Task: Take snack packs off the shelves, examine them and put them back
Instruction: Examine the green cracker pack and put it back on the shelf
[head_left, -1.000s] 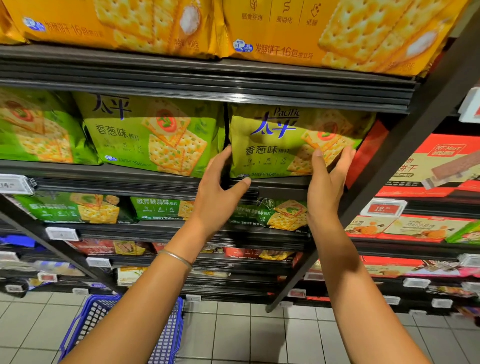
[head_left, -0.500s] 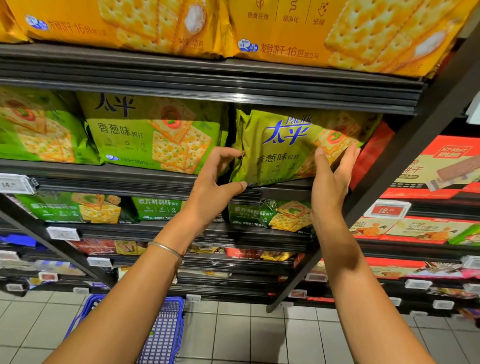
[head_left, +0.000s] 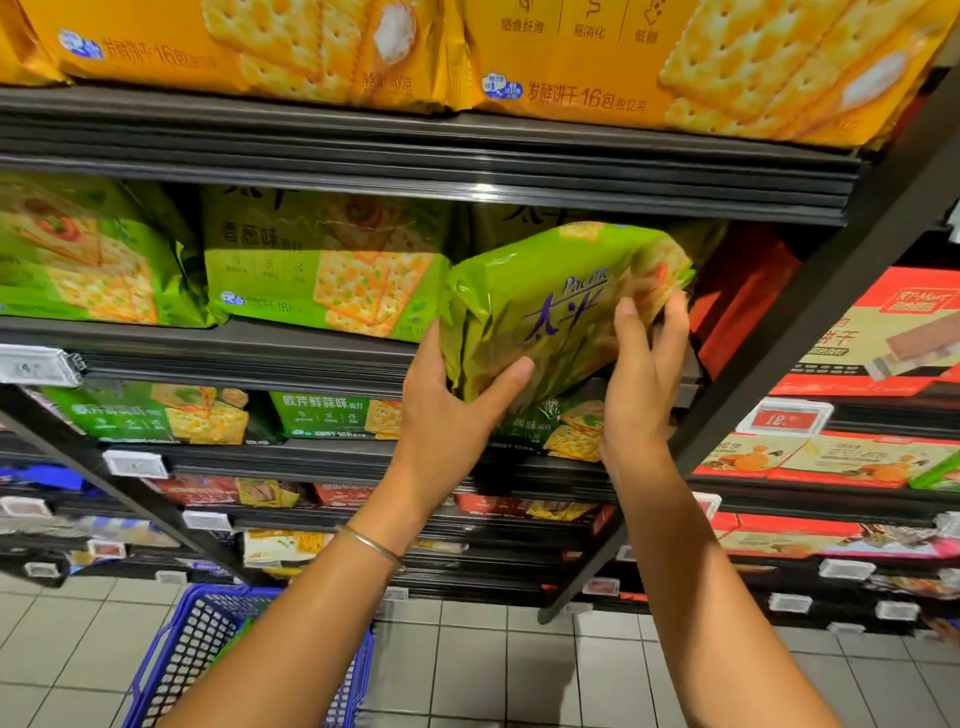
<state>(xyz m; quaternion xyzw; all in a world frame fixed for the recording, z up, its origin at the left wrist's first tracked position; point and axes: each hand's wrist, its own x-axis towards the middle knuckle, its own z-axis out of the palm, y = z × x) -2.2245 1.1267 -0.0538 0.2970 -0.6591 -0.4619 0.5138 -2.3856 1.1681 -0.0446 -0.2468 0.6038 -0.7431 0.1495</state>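
2 hands on the green cracker pack (head_left: 550, 306): the left hand (head_left: 447, 421) grips its lower left corner, thumb across the front, and the right hand (head_left: 639, 384) curls round its right edge. The pack sits tilted at the middle shelf (head_left: 260, 358) lip, right end.

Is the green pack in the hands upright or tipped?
Tipped: the pack leans out over the shelf edge, gripped between left hand and right hand.
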